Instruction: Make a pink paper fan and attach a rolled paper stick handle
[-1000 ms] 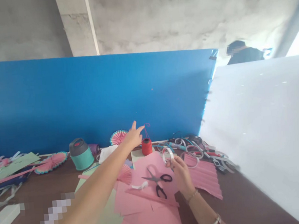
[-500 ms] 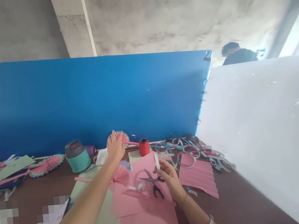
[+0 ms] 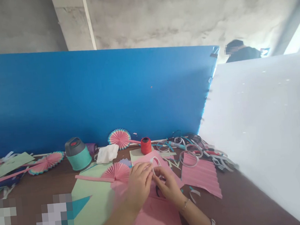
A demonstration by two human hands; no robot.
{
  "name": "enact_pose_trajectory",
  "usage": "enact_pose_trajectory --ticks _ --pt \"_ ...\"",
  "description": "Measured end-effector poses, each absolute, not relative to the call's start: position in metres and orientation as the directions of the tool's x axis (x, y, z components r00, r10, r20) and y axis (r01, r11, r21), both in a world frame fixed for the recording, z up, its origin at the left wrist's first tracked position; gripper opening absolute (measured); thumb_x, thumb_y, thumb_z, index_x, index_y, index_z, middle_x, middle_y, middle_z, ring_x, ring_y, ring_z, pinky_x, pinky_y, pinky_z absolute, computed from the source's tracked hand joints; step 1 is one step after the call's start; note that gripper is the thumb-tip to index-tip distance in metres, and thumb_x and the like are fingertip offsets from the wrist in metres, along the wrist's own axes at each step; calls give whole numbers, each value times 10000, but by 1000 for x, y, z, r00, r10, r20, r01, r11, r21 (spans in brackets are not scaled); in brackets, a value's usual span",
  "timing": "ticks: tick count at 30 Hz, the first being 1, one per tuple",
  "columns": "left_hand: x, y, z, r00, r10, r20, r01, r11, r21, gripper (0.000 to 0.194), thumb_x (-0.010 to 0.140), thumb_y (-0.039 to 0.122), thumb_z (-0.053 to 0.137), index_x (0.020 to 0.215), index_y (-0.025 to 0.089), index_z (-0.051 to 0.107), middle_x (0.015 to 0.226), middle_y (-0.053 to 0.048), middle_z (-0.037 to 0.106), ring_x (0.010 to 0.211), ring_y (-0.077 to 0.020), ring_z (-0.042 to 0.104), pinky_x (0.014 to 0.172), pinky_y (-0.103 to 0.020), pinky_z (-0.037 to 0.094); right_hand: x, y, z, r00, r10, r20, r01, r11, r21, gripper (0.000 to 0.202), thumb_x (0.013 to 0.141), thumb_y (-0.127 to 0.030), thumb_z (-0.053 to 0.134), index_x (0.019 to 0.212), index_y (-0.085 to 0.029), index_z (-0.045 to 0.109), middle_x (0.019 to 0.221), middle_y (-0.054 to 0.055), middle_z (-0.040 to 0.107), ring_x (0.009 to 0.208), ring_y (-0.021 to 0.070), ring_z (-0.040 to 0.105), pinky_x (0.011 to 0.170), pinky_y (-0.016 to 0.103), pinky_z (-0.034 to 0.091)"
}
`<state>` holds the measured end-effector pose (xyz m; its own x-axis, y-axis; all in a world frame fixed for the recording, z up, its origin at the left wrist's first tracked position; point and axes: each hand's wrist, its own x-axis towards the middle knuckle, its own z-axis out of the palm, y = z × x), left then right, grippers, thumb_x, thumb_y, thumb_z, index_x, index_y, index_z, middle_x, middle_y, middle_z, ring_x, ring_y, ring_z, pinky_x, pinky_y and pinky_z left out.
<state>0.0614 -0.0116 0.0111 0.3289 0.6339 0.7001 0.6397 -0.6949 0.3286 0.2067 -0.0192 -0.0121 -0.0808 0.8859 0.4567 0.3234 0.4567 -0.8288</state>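
Over the pink paper sheets [image 3: 159, 216], my two hands meet at a narrow white strip [image 3: 156, 159], bent into a loop. My left hand [image 3: 139, 185] has its fingertips closed at the strip's left side. From the right, my right hand [image 3: 168, 185] pinches the strip's lower part between thumb and fingers. Beneath the hands lie scissors [image 3: 159, 191], with only part of their black handles showing. Left of my left hand is a pink pleated paper fan [image 3: 115, 172] with a folded pink stick. Behind stand a red thread spool [image 3: 146, 146] and a pink round fan with a blue-white rim [image 3: 119, 139].
A teal container with a grey lid [image 3: 77, 155] stands left, near a white tissue [image 3: 107, 153]. Green sheets [image 3: 94, 201] lie under the pink ones. To the right are tape rings [image 3: 189, 158], pleated pink paper [image 3: 201, 178] and cords. Blue [image 3: 98, 96] and white panels [image 3: 266, 116] border the table.
My left hand has left the round fan by the blue panel and come down to my right hand. The white strip, upright in my right hand before, is now curved into a loop.
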Motion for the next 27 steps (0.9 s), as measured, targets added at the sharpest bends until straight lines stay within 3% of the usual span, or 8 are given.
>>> enact_pose_trajectory --ticks 7,10,12,18,22,27 --pt "54 -13 12 206 745 635 564 -620 545 103 797 147 560 775 206 642 951 -61 680 943 -216 607 831 -392 501 206 -23 -16 -148 873 466 434 480 -762 170 893 -314 455 900 -201 582 796 26 627 723 158 542 673 269 433" --pt "52 -14 15 163 801 576 515 -567 643 135 770 141 572 873 206 630 933 -56 673 912 -206 619 804 -372 515 206 -25 -13 -162 861 483 448 500 -741 159 887 -298 459 916 -198 578 811 33 628 736 160 544 682 270 431" --pt "50 -15 15 165 796 582 503 -575 645 190 774 150 575 948 210 622 923 -53 681 901 -208 622 810 -379 508 206 -26 -12 -169 857 487 451 507 -735 158 886 -295 461 919 -194 578 804 37 628 732 161 545 672 268 430" --pt "46 -19 12 205 774 599 488 -611 623 117 801 174 559 879 222 632 897 -44 687 896 -207 612 823 -376 482 206 -26 -16 -223 860 458 479 506 -717 135 884 -262 467 920 -198 580 794 30 631 718 160 543 675 272 424" --pt "45 -22 13 119 843 524 455 -516 726 36 768 180 567 767 214 579 829 -35 659 845 -204 613 784 -360 490 205 -27 -18 -244 864 440 491 502 -712 141 888 -270 466 951 -207 576 831 32 636 736 166 543 678 277 419" --pt "38 -22 3 9 845 535 437 -484 758 93 753 209 584 663 201 563 959 -71 615 977 -224 576 848 -365 458 204 -31 -9 -305 849 432 574 526 -627 165 893 -280 452 908 -209 601 771 28 612 743 176 531 750 323 400"
